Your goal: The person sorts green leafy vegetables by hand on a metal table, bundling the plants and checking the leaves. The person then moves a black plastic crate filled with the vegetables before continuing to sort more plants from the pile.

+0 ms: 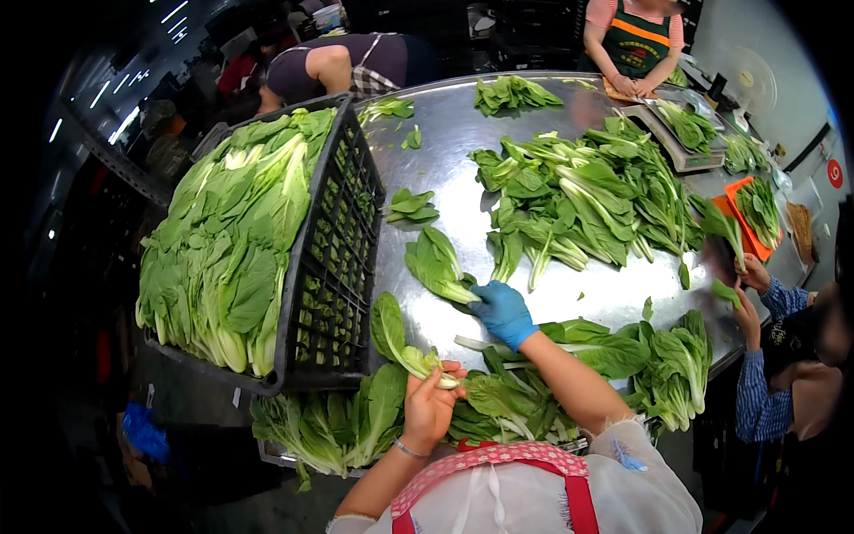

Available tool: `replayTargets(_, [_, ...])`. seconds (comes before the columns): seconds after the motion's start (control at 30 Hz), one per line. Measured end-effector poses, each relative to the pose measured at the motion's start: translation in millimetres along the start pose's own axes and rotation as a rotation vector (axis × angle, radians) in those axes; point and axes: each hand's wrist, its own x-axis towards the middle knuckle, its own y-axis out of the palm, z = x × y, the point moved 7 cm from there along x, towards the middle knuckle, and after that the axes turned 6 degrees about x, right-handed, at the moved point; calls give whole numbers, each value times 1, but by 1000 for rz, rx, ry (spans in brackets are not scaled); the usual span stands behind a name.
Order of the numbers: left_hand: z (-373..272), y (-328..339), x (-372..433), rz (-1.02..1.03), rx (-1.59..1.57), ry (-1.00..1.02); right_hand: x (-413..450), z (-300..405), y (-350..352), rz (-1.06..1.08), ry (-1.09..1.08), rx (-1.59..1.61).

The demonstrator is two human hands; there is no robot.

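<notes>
My bare left hand (pixel 430 404) pinches the pale stem end of a small leafy green (pixel 392 328), its leaf pointing up and away from me. In a blue glove, my right hand (pixel 504 312) grips the base of a fuller head of leafy greens (pixel 435 263) just above the steel table (pixel 440 167). Under my right forearm lie loose leafy greens (pixel 600 350) with long white stems. Beyond the glove spreads a large heap of leafy greens (pixel 587 193). A small bunch of leaves (pixel 410 205) rests on the metal near the crate.
A black plastic crate (pixel 333 267) piled with greens stands at my left. Across the table a person in an apron (pixel 637 47) is beside a scale (pixel 677 143). At right, another person's hands (pixel 750 287) hold a stalk near an orange tray (pixel 747 213). Someone bends over (pixel 360 63) behind.
</notes>
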Motion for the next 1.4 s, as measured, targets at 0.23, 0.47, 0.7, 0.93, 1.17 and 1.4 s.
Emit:
replayTargets(0.23, [6, -6, 0, 17, -63, -13, -29, -22, -10, -52, 481, 1032])
replayTargets(0.47, [25, -8, 6, -8, -131, -118, -54, -18, 7, 204, 367, 488])
replayTargets(0.7, [13, -4, -1, 58, -103, -69, -69, 11, 11, 325, 646, 1039])
replayTargets(0.93, [4, 5, -8, -52, -85, 4, -74, -13, 6, 10, 650, 1251])
replayTargets(1.17, [5, 5, 3, -42, -89, 46, -100, 27, 0, -27, 480, 1352])
replayTargets(1.4, [-3, 26, 2, -73, 133, 120, -116, 38, -6, -89, 301, 1197])
